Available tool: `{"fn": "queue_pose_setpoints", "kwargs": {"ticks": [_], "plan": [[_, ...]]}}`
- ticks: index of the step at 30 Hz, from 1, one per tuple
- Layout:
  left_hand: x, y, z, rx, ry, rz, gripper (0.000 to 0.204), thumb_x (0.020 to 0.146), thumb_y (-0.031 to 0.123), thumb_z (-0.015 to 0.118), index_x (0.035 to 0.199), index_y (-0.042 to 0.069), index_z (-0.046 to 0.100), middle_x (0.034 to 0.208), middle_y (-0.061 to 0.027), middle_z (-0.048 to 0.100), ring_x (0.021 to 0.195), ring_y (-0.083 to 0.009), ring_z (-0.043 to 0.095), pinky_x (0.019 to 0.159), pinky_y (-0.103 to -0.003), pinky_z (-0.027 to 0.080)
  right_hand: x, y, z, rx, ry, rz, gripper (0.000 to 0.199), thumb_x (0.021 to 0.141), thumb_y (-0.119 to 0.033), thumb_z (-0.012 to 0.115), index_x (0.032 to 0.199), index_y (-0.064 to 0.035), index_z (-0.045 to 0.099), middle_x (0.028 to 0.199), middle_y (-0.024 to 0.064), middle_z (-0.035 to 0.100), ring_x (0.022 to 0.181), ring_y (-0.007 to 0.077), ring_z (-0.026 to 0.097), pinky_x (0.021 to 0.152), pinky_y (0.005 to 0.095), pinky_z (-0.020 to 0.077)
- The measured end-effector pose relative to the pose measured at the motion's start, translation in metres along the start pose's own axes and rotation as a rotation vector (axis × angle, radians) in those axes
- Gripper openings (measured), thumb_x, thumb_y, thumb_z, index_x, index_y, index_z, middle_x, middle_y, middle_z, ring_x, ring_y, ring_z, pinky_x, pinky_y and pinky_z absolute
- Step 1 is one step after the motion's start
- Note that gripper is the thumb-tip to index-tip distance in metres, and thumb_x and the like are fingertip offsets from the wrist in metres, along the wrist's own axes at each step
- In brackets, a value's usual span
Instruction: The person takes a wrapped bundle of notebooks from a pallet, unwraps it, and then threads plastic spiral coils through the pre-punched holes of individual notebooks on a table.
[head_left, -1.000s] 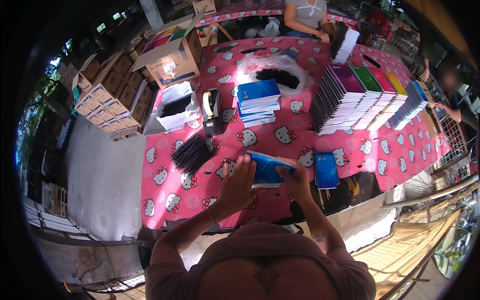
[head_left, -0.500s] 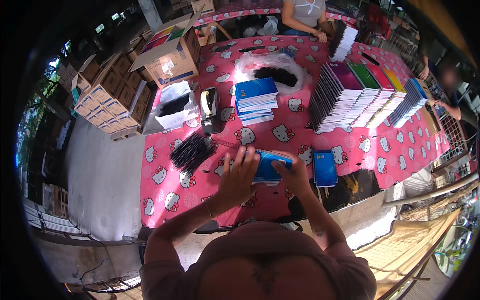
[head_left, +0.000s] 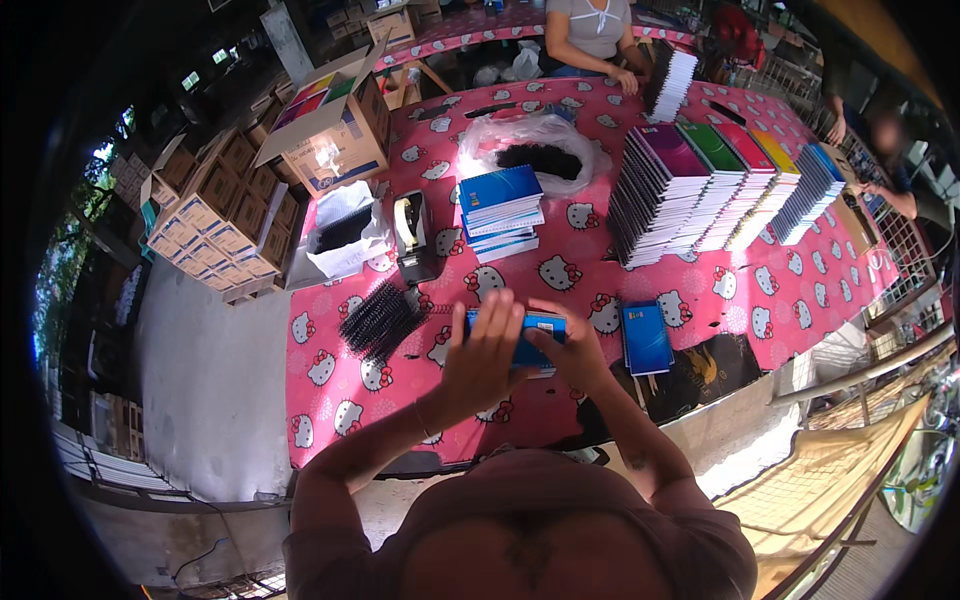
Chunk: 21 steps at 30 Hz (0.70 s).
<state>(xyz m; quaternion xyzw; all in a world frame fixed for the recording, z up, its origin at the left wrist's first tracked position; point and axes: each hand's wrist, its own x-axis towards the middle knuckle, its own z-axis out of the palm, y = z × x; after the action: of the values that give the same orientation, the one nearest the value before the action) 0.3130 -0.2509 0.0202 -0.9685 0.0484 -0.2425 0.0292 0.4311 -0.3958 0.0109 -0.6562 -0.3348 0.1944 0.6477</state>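
Note:
A small blue notebook (head_left: 532, 350) lies under my hands at the near middle of the table. My left hand (head_left: 484, 345) rests over its left part, fingers stretched out flat and pointing away from me. My right hand (head_left: 578, 348) grips the right end, its thumb on the cover. A thin wire coil (head_left: 440, 309) sticks out leftward from the notebook's far edge; its other end is hidden by my left hand. Left of that lies a heap of black spiral coils (head_left: 380, 320). Another blue notebook (head_left: 647, 338) lies flat to the right of my hands.
Beyond my hands stand a stack of blue notebooks (head_left: 500, 207), a tape dispenser (head_left: 414, 240), a paper-lined box (head_left: 345, 232) and a plastic bag (head_left: 480, 140) with black coils. Tall notebook stacks (head_left: 690, 190) stand right. Cartons (head_left: 335, 150) are far left. Two people work nearby.
My left hand's fingers have drawn closer together on the notebook. Hands and notebook sit slightly further left in view, which has itself shifted a little.

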Motion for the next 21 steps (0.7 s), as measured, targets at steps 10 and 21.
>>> {"fn": "queue_pose_setpoints", "kwargs": {"ticks": [10, 21], "plan": [[-0.023, 0.024, 0.026, 0.078, -0.064, 0.094, 0.078, 0.095, 0.057, 0.048, 0.144, -0.003, 0.04, 0.153, -0.0212, 0.034, 0.146, -0.0325, 0.028, 0.116, -0.057, 0.015, -0.001, 0.04, -0.007, 0.004, -0.115, -0.01, 0.035, 0.089, -0.002, 0.063, 0.125, -0.0017, 0.062, 0.106, 0.0116, 0.071, 0.095, 0.0122, 0.064, 0.083, 0.0312, 0.0518], [-0.006, 0.012, 0.042, -0.037, -0.121, -0.007, 0.076, 0.095, 0.051, 0.051, 0.144, -0.005, 0.039, 0.154, -0.0233, 0.031, 0.146, -0.0339, 0.027, 0.113, -0.059, 0.02, -0.002, 0.087, -0.006, -0.025, -0.194, 0.019, 0.03, 0.09, -0.007, 0.065, 0.119, 0.0006, 0.065, 0.098, 0.0139, 0.072, 0.088, 0.0155, 0.067, 0.077, 0.034, 0.0535]]}}
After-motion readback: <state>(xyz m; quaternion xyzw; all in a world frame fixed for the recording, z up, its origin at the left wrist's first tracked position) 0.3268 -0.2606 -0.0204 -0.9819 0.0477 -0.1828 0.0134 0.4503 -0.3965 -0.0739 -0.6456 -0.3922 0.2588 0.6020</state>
